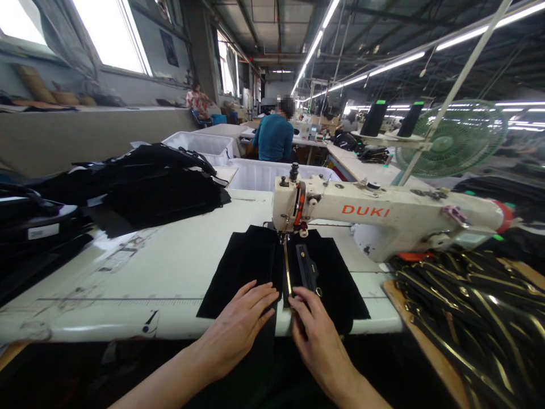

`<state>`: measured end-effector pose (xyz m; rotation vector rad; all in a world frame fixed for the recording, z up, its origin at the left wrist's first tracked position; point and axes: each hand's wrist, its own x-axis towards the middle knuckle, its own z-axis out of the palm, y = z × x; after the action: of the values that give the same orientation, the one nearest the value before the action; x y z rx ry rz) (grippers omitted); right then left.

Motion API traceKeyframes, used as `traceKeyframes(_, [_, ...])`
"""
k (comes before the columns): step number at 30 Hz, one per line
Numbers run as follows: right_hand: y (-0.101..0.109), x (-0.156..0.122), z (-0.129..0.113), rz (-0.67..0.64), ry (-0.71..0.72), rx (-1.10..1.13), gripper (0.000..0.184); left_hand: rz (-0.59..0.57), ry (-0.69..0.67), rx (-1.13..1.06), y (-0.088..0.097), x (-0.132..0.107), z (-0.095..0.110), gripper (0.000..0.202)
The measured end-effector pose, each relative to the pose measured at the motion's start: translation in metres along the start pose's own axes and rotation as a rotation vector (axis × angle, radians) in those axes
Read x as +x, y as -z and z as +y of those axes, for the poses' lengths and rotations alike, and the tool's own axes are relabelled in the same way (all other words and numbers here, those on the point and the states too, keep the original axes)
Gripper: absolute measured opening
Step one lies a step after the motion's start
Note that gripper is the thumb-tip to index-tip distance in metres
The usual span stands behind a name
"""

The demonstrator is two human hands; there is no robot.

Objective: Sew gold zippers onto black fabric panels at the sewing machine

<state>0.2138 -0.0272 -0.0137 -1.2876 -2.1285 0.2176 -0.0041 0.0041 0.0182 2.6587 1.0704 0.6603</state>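
Needle hidden behind the presser foot under the sewing machine (383,218) head, at 12 o'clock from the hands. Near end of the black fabric (251,267) covered by the left hand (238,324) and right hand (315,332), then lost over the bench (128,284) edge at 6 o'clock. Zipper pile (477,318) cut off by the frame at 3 o'clock; dark garment stack (29,227) cut off at 9 o'clock. Face of the seated person (275,136) blurred. Far workstations too small to tell.
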Motion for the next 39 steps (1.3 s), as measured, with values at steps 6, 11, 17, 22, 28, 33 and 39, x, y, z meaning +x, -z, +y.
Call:
traceKeyframes(6, [0.005,0.0,0.0,-0.057,0.257,-0.172,0.052,0.061,-0.107,0.186,-0.022,-0.005,0.006,0.039])
traceKeyframes(11, [-0.003,0.004,0.004,0.041,0.081,0.135,0.036,0.101,-0.173,0.295,-0.038,-0.008,0.009,0.043])
traceKeyframes(17, [-0.006,0.007,0.003,0.089,-0.039,0.229,0.028,0.053,-0.171,0.314,-0.038,-0.011,0.008,0.048])
traceKeyframes(22, [0.0,0.015,-0.002,0.091,-0.004,0.124,0.024,0.05,-0.186,0.319,-0.042,-0.014,0.006,0.052])
traceKeyframes(28, [0.006,0.022,-0.006,0.027,-0.132,0.145,0.022,0.044,-0.239,0.368,-0.044,-0.017,0.004,0.053])
traceKeyframes(33, [0.007,0.022,-0.005,0.023,-0.164,0.206,0.028,0.038,-0.235,0.345,-0.041,-0.015,0.004,0.054])
traceKeyframes(39, [0.005,0.025,-0.003,0.045,-0.148,0.158,0.021,0.019,-0.213,0.267,-0.039,-0.016,0.003,0.054])
